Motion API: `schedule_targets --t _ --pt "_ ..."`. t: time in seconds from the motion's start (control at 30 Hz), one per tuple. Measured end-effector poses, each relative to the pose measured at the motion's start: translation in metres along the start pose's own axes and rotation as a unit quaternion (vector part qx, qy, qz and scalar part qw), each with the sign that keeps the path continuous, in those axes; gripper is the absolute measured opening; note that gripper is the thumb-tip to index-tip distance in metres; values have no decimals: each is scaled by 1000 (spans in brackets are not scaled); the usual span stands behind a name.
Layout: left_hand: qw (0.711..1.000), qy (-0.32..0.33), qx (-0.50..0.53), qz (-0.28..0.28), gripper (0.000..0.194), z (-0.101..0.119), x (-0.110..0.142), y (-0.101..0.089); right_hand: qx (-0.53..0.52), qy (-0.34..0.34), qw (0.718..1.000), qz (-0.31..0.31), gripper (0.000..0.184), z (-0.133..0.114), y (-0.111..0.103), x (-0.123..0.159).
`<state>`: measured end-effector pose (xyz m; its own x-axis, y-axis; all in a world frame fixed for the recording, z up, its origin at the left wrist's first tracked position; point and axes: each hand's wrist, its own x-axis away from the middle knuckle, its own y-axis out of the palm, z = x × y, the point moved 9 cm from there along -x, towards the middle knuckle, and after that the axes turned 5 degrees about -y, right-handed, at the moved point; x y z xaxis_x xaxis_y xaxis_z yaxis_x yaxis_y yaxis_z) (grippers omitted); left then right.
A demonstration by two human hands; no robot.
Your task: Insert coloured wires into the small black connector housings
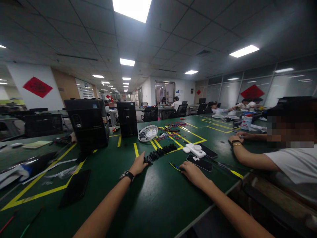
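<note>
My left hand (138, 165), with a dark watch on its wrist, is at the near end of a row of small black parts (160, 152). Its thumb and forefinger are around the end part; what kind of part it is I cannot make out. To the right, my right hand (194, 172) rests low over the green table (153, 198), its fingers curled on thin yellow and blue wires (175, 166). The wires' yellow ends stick out to the left, and the rest is hidden under the fingers. A dark phone (201, 163) lies just beyond this hand.
White devices (195, 149) lie behind the phone. A white basket (148, 133) and coloured wires (173, 135) are farther back. Two black computer cases (86, 122) stand at the left. A co-worker's arm (244, 155) rests at the right edge. Yellow tape marks the table.
</note>
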<state>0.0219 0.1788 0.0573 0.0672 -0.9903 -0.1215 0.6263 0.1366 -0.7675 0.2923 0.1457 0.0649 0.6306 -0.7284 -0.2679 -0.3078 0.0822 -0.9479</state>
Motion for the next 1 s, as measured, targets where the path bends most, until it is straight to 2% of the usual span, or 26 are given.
schedule_targets --t 0.13,0.2,0.23,0.27,0.33,0.4,0.5,0.57,0.67,0.73,0.77,0.87,0.93,1.0 --pt "998 -2 61 29 51 3 29 -2 -41 25 999 24 15 14 -7 5" --pt "986 -25 164 4 53 -3 51 -1 -44 26 998 41 14 17 -10 7" --pt "968 -42 248 -17 55 -7 63 1 -44 20 998 50 14 17 -10 8" --pt "937 -60 342 -37 56 -11 73 3 -45 14 997 57 15 17 -11 8" --pt "858 -83 505 -55 60 -20 90 6 -51 12 996 66 18 15 -13 5" --pt "810 -91 577 -42 60 -29 98 4 -72 27 993 86 21 12 -19 -3" --pt "788 -88 609 -22 62 -37 94 0 -139 45 975 167 30 -14 -39 -28" --pt "778 -75 624 13 64 -41 89 -7 -208 31 955 208 34 -51 -43 -54" --pt "752 -59 651 86 61 -50 88 -24 -324 -31 929 175 32 -124 -15 -101" --pt "741 -56 659 116 59 -57 91 -33 -396 -50 908 127 28 -163 18 -125" --pt "736 -52 663 127 58 -60 92 -36 -434 -40 894 102 25 -175 36 -133" --pt "711 -33 685 153 56 -68 94 -44 -553 23 832 46 26 -187 79 -142" --pt "693 -21 705 152 53 -70 92 -43 -610 52 790 36 31 -183 90 -139" --pt "684 -12 716 138 51 -68 87 -38 -641 64 764 34 33 -178 90 -133"
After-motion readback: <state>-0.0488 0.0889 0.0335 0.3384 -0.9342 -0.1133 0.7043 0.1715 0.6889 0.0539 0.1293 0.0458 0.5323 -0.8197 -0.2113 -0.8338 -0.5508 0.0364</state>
